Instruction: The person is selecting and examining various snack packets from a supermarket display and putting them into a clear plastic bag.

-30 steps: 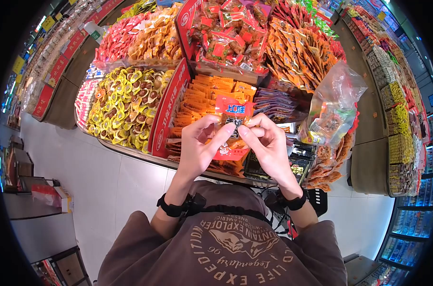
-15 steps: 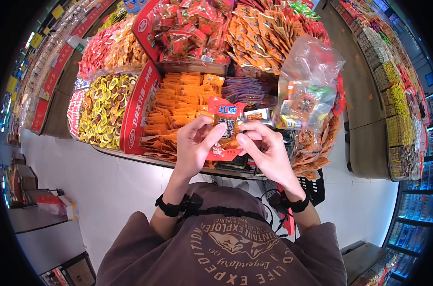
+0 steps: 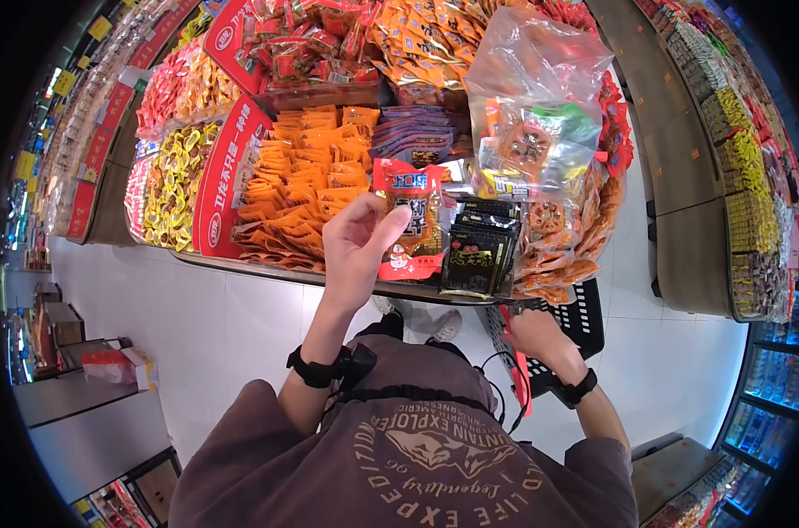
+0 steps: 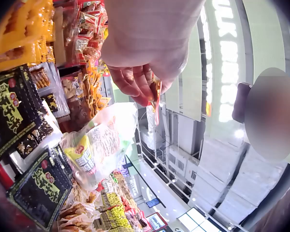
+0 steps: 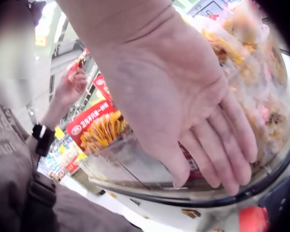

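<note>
My left hand (image 3: 360,246) pinches a red snack packet (image 3: 424,227) between thumb and fingers, above the front of the display. A clear window shows brown food inside. In the left wrist view only a thin edge of that packet (image 4: 157,99) shows past the fingers. Down at the right, my right hand (image 3: 545,339) is below the display edge, over a black shopping basket (image 3: 584,321) with a red handle (image 3: 524,387). The right wrist view shows the right palm (image 5: 179,92) with its fingers extended and nothing in them.
Orange packets (image 3: 303,185) fill the bin on the left, beside a red sign board (image 3: 228,180). Black packets (image 3: 479,251) stand at the front edge. A clear plastic bag (image 3: 540,75) with snacks inside lies on the right. Wooden shelving (image 3: 681,194) stands farther right.
My right hand has let go of the red packet and moved down to the right, over the basket. The left hand still holds the packet. The view has shifted rightward.
</note>
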### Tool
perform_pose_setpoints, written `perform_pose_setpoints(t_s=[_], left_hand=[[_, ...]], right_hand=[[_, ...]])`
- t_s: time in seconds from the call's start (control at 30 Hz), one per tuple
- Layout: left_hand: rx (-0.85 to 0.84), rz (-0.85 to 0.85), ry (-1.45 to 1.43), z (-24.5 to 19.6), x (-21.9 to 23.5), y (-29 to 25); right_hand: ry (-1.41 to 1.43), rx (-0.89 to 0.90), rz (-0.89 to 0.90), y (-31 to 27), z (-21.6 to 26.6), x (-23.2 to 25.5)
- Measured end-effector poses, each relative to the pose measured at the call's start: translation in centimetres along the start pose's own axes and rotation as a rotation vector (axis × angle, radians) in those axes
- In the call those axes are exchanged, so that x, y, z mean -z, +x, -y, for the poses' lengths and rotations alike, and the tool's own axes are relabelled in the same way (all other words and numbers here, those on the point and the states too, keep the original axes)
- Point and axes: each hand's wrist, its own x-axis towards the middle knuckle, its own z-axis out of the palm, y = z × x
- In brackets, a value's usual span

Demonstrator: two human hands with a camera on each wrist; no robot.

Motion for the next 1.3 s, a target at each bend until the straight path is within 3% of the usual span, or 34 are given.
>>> perform_pose_setpoints(t_s=[0.2,0.47,0.73,1.03,1.3], left_hand=[[-0.002,-0.016,-0.001,0.1,-2.7,-1.6],[0.001,-0.083,0.008,1.5,-5.6,-3.8],[-0.014,-0.059,-0.038,1.5,-8.8,-4.6],[-0.003,0.002,-0.040,2.0,-9.2,-3.6],[0.037,-0.012,-0.029,3.2,-8.6,-0.7]], right_hand=[[-0.090,-0.042,0.090,-0.1,-3.5,-7.1],[-0.009,-0.012,0.080,-0.7,-4.4,-9.6],[0.019,-0.010,0.034,-1.6,-5.0,-10.0],[-0.001,-0.018,-0.028,-1.4,-7.5,-10.5],[-0.066,-0.108,0.026,-2.1,-10.1,-9.9]])
